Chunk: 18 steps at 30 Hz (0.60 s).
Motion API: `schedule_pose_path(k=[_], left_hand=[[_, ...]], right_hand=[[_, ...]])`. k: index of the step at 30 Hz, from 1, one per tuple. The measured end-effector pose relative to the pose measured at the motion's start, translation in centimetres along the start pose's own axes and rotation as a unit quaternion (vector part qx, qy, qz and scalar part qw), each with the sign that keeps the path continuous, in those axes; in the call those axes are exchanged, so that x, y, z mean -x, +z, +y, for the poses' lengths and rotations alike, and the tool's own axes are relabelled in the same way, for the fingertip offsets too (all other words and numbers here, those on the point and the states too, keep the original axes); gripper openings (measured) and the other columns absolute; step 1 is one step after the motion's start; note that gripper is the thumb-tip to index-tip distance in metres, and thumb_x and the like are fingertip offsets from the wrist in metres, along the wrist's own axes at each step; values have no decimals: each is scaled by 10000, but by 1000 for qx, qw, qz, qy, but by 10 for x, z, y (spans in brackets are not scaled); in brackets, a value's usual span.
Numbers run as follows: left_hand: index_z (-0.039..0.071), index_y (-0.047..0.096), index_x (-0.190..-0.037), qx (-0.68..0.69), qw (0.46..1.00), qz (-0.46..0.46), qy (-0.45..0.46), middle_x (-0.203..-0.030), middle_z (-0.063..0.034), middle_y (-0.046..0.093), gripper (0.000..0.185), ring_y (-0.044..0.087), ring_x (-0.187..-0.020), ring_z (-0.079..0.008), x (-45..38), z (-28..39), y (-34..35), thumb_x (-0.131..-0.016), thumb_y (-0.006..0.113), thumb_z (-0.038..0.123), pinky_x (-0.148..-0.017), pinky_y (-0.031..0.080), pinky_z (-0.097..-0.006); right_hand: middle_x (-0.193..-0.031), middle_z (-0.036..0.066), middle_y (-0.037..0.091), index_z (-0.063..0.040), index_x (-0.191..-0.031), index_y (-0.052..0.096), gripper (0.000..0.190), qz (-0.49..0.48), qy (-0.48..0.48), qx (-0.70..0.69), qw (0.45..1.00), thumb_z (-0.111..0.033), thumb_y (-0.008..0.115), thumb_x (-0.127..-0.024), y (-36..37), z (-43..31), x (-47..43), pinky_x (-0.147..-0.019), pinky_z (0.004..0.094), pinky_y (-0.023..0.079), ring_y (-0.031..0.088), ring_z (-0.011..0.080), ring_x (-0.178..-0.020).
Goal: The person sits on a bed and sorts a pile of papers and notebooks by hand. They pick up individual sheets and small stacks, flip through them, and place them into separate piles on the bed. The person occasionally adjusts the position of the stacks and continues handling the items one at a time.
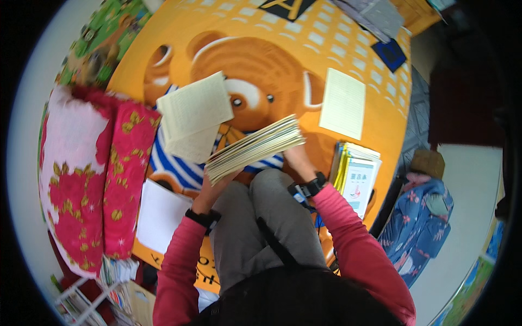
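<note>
A thick stack of thin booklets or paper sheets point(255, 148) is held up above my lap, its layered edges facing the camera. My left hand point(214, 187) grips its lower left end. At its right end my right hand point(297, 161) holds it, the fingers partly hidden behind the paper. Beyond the stack, to the left, written or printed sheets point(195, 108) lie overlapping on the bear-patterned orange blanket point(253, 53). A lined sheet or pad point(343, 104) lies at the right, above a pile of notebooks point(359, 179) with yellow and white covers. White paper point(163, 216) rests beside my left forearm.
Folded red floral bedding point(126, 179) lines the left side. A metal rack point(87, 301) with books stands at lower left. Grey cloth point(375, 18) and a dark blue item point(389, 55) lie at upper right. Blue patterned clothing point(420, 228) is beyond the right edge.
</note>
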<state>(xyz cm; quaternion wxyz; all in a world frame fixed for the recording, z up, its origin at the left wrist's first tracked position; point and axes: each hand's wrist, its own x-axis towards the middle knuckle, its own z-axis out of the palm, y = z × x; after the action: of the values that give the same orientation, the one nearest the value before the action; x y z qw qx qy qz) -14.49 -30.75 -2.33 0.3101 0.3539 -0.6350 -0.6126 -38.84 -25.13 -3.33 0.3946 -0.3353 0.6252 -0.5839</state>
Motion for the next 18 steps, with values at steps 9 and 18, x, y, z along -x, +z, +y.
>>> schedule_pose_path(k=[9, 18], left_hand=[[-33, 630, -1074, -29, 996, -4, -85, -962, -71, 675, 337, 629, -850, -171, -10, 113, -20, -795, 777, 86, -760, 515, -304], [5, 426, -1354, 249, 901, 43, -351, -1224, -116, 561, 705, 584, -1108, -251, 154, 99, -35, -729, 744, 69, -914, 504, -372]], right_hand=[[-619, 60, 520, 54, -761, 574, 182, -101, 106, 54, 988, 4, 502, -602, -2, -106, -17, -479, 342, 382, 442, 190, -529], [-927, 43, 585, 20, -1204, 549, 444, -367, 336, 15, 867, 12, 502, -762, 23, -83, 136, -617, 253, 480, 578, 131, -781]])
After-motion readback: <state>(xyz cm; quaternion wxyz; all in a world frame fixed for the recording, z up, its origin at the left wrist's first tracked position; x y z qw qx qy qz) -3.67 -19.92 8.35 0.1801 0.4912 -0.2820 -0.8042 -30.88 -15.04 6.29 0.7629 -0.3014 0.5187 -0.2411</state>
